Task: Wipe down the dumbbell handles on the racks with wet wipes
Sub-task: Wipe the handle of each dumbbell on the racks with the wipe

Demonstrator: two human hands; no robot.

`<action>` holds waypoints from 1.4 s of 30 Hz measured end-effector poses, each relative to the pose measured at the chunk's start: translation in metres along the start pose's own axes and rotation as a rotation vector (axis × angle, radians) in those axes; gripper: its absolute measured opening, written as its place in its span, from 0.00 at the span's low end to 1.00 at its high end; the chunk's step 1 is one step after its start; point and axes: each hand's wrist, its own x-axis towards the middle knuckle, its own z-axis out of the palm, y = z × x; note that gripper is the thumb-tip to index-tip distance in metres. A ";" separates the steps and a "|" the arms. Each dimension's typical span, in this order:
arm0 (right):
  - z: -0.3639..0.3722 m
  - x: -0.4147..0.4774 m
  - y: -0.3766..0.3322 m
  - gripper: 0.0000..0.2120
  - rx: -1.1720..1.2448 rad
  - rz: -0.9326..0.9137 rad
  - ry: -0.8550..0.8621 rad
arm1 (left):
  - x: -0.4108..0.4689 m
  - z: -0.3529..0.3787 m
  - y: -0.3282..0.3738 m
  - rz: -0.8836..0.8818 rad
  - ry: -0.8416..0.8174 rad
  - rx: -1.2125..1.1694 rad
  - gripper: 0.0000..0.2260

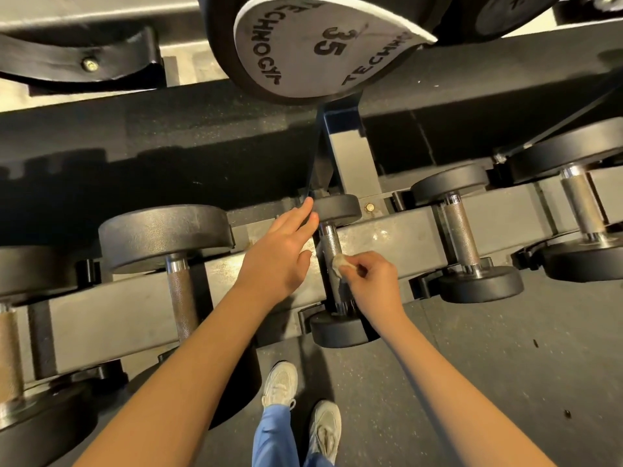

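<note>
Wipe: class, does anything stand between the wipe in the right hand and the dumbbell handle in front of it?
Nothing visible does. The right hand pinches the wipe directly against the handle. The left hand reaches to the dumbbell's far end, beside the handle, not across it.

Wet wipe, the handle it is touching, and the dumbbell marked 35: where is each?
wet wipe (341, 264): head view, its crumpled middle.
handle (329, 244): head view, knurled metal above the wipe.
35 dumbbell (303, 62): head view, grey end face.
</note>
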 end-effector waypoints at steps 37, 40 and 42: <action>-0.021 -0.034 -0.020 0.02 0.292 0.190 0.010 | -0.035 0.041 0.030 -0.347 0.025 -0.869 0.11; -0.016 -0.033 -0.024 0.05 0.317 0.144 -0.028 | -0.034 0.048 0.037 -0.436 0.052 -1.102 0.12; -0.015 -0.032 -0.026 0.08 0.345 0.145 -0.072 | -0.032 0.049 0.038 -0.469 0.133 -1.091 0.10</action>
